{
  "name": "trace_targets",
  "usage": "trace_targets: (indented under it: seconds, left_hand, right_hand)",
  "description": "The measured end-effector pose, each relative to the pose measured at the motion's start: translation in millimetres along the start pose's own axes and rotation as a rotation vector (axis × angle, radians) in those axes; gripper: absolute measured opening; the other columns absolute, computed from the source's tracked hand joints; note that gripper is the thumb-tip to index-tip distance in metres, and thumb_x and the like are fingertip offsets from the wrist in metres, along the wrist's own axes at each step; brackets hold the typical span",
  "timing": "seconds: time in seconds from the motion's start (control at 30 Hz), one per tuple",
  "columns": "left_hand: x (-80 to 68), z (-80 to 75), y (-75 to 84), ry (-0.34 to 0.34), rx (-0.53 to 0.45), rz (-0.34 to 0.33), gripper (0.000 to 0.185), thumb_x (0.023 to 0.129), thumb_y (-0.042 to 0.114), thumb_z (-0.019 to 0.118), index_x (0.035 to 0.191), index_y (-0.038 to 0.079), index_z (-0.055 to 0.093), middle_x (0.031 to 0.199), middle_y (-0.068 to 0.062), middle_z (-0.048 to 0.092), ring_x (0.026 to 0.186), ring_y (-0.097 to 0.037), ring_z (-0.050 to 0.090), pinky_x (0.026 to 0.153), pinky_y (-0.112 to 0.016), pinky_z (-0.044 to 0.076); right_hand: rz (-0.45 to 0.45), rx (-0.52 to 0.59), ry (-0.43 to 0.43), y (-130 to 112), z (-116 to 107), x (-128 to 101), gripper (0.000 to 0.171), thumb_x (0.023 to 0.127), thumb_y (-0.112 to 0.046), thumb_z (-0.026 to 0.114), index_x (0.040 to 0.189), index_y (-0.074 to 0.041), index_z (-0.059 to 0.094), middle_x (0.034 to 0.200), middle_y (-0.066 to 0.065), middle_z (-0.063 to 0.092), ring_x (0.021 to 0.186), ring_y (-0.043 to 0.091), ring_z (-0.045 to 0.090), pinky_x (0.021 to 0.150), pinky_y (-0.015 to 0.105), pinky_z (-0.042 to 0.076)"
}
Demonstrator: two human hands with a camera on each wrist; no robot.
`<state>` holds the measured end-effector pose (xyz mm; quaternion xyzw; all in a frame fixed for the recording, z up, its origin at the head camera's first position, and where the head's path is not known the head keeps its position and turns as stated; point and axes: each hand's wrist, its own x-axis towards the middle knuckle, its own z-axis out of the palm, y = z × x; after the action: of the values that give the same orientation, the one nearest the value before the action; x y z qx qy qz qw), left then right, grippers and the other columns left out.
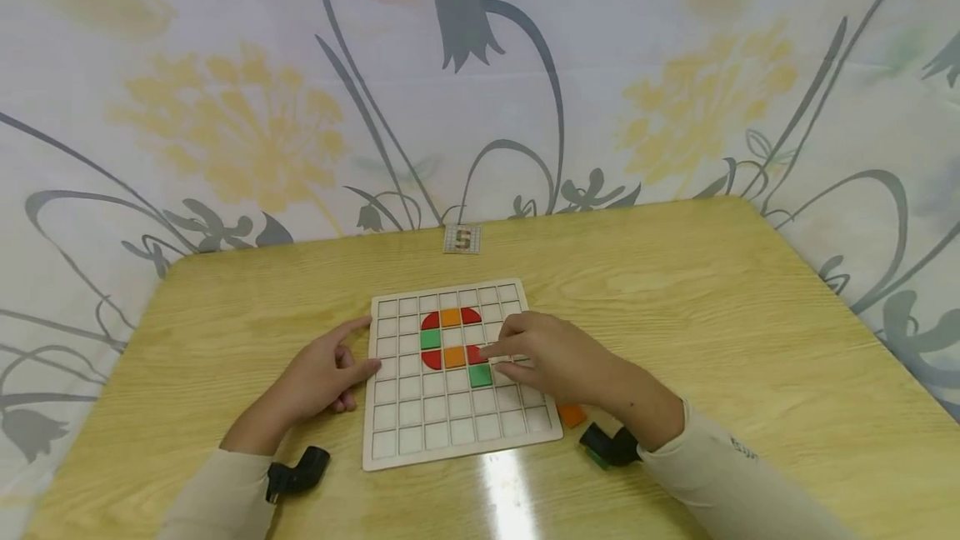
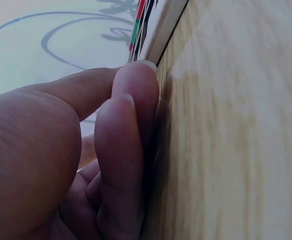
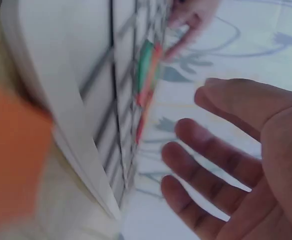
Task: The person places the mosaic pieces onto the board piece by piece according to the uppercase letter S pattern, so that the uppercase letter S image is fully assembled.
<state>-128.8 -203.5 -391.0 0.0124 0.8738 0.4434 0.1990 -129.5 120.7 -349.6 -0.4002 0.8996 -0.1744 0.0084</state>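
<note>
A white grid board (image 1: 397,427) lies on the wooden table (image 1: 675,315). On it, red quarter-round tiles (image 1: 431,321), orange squares (image 1: 450,317) and green squares (image 1: 431,338) form a curved figure. My right hand (image 1: 495,359) hovers over the board's middle, index fingertip at a red tile (image 1: 476,353), thumb beside a green tile (image 1: 481,375). In the right wrist view that hand (image 3: 235,155) is spread and holds nothing. My left hand (image 1: 347,354) rests on the table with thumb and forefinger against the board's left edge (image 2: 160,30); the left hand's fingers (image 2: 121,150) lie on the wood.
A loose orange tile (image 1: 572,415) lies on the table by the board's right edge, near my right wrist. A small picture card (image 1: 461,238) sits at the table's far edge. A flower-patterned cloth (image 1: 225,107) hangs behind the table.
</note>
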Motion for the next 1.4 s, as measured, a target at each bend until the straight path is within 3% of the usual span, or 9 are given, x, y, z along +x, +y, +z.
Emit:
trace_targets:
  seconds: [0.33,0.63,0.83,0.97,1.17,1.4]
  left_hand:
    - [-1.7,-1.5,1.9,0.016,0.024,0.009,0.07,0.084,0.036,0.066,0.143,0.03,0.029,0.072,-0.01,0.055,0.048,-0.022,0.059,0.046,-0.033,0.052]
    - [-1.0,0.2,2.1,0.012,0.029,0.006,0.07,0.084,0.037,0.066,0.143,0.031,0.029,0.071,-0.01,0.055,0.048,-0.023,0.059,0.046,-0.034,0.052]
    - [-0.8,0.5,1.5,0.007,0.024,0.005,0.07,0.084,0.038,0.066,0.143,0.031,0.028,0.071,-0.01,0.055,0.048,-0.022,0.059,0.046,-0.034,0.052]
    - [0.3,0.3,0.9,0.013,0.027,0.007,0.071,0.084,0.039,0.066,0.143,0.031,0.029,0.071,-0.01,0.055,0.048,-0.022,0.059,0.046,-0.033,0.052]
    - [0.3,0.1,0.3,0.005,0.015,0.004,0.071,0.084,0.038,0.066,0.143,0.031,0.028,0.071,-0.01,0.055,0.048,-0.022,0.058,0.046,-0.034,0.052]
    - [0.3,0.9,-0.1,0.006,0.015,-0.002,0.071,0.084,0.038,0.066,0.143,0.031,0.028,0.071,-0.01,0.055,0.048,-0.022,0.058,0.046,-0.034,0.052]
  right_hand:
    - [0.026,-0.067,0.182,24.4,-29.7,-28.6,0.016,0.086,-0.023,0.066,0.101,-0.02,0.072,0.094,-0.005,0.061,0.083,0.006,0.054,0.068,0.022,0.05]
    - [0.142,-0.041,0.174,39.6,-29.9,-55.6,0.013,0.084,-0.02,0.067,0.097,-0.019,0.072,0.095,-0.006,0.064,0.091,0.012,0.06,0.074,0.03,0.053]
    - [0.197,0.075,0.083,53.2,-24.6,-67.9,0.006,0.085,-0.02,0.067,0.09,-0.022,0.07,0.091,-0.011,0.06,0.082,0.005,0.057,0.068,0.024,0.051]
    - [0.221,0.229,-0.032,69.0,-26.7,-75.0,0.006,0.084,-0.021,0.068,0.09,-0.022,0.067,0.089,-0.012,0.06,0.075,0.001,0.053,0.065,0.021,0.05]
    - [0.253,0.463,-0.238,89.8,-30.9,-87.1,0.012,0.083,-0.022,0.069,0.091,-0.018,0.062,0.075,-0.004,0.057,0.064,0.006,0.052,0.057,0.022,0.048]
    - [0.233,0.518,-0.338,96.5,-33.7,-94.8,0.022,0.08,-0.021,0.072,0.095,-0.016,0.057,0.075,0.0,0.054,0.064,0.007,0.05,0.057,0.021,0.047]
